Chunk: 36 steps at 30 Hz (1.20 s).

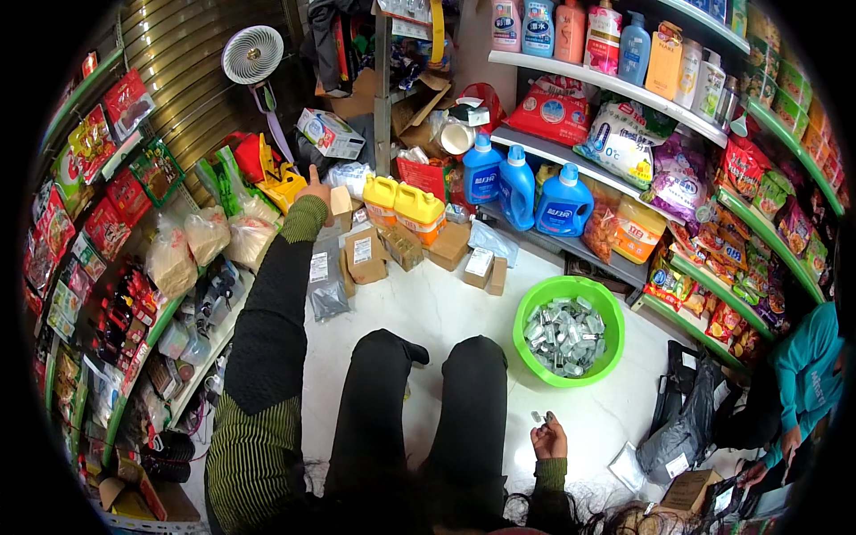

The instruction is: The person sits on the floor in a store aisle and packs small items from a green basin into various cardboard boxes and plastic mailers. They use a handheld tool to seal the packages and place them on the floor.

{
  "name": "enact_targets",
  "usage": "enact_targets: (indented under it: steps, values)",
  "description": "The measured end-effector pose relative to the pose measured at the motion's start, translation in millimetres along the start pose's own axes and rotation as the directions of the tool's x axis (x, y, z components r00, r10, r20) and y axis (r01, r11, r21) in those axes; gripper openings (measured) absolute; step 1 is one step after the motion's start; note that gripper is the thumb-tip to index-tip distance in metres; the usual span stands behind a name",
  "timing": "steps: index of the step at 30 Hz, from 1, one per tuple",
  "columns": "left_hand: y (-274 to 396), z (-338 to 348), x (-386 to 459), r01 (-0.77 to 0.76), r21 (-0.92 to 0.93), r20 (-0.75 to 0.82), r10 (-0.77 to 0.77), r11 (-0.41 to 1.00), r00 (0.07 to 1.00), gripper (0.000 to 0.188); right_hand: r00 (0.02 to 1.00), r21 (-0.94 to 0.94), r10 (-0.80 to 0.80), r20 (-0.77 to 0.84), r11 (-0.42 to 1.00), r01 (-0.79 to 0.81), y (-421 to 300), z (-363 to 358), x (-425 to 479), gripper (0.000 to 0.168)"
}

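Observation:
My left hand (317, 195) is stretched far forward with one finger extended, near a yellow plastic item (282, 182) and a boxed product (330, 134); whether it holds anything is hidden. Low on the right, my right hand (549, 437) has small clear pieces (539, 417) at its fingertips. Ahead of that hand, a green plastic basin (521, 338) stands on the white floor, holding many small transparent pieces (567, 334) with some dark parts. My knees in black trousers lie between the two arms.
Cartons (366, 257), yellow jugs (420, 212) and a grey parcel bag (328, 281) stand ahead. Blue detergent bottles (564, 204) line a low shelf. Stocked shelves flank both sides; a white fan (253, 55) stands back left. At right, a person in a teal top (806, 364) is beside black parcels (679, 435).

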<state>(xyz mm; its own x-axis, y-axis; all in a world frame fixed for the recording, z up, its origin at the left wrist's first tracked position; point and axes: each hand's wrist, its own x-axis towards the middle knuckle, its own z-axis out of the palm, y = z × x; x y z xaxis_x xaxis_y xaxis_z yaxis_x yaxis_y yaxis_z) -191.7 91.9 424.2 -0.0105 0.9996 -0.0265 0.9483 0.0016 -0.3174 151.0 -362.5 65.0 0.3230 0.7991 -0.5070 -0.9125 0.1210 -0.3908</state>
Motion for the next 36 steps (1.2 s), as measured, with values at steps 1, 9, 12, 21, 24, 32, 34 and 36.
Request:
enact_targets:
  steps: [1, 9, 12, 21, 24, 32, 34, 36]
  values:
    - [0, 1, 0, -0.005, -0.002, -0.005, 0.005, 1.000, 1.000, 0.067, 1.000, 0.002, 0.006, 0.003, 1.000, -0.006, 0, 0, 0, 0.026]
    - [4, 5, 2, 0.009, -0.006, 0.006, -0.009, 1.000, 1.000, 0.068, 0.999, 0.008, 0.041, 0.013, 0.999, -0.041, 3, -11, 2, 0.026]
    - [7, 9, 9, 0.008, 0.009, 0.021, -0.008, 1.000, 1.000, 0.069, 0.998, 0.034, 0.060, 0.017, 0.998, -0.060, 1, -15, 1, 0.026]
    - [5, 15, 15, -0.044, 0.051, 0.015, 0.043, 0.998, 0.999, 0.078, 0.998, 0.048, 0.057, -0.004, 0.997, -0.056, 7, -9, 2, 0.012]
    - [8, 17, 15, -0.056, 0.032, -0.004, 0.056, 0.998, 0.998, 0.076, 0.997, 0.072, 0.066, -0.046, 0.995, -0.062, 6, -11, 2, 0.007]
    - [12, 21, 16, -0.032, 0.011, 0.024, 0.032, 0.999, 0.999, 0.075, 0.992, 0.052, 0.089, -0.086, 0.995, -0.085, 7, -19, 2, 0.008]
    - [13, 22, 14, -0.030, 0.002, 0.028, 0.030, 1.000, 0.999, 0.076, 0.993, 0.058, 0.095, -0.076, 0.994, -0.091, 7, -19, 1, 0.006]
    - [13, 22, 12, -0.032, -0.010, 0.034, 0.032, 0.999, 0.999, 0.078, 0.993, 0.069, 0.101, -0.061, 0.993, -0.097, 8, -16, 2, 0.006]
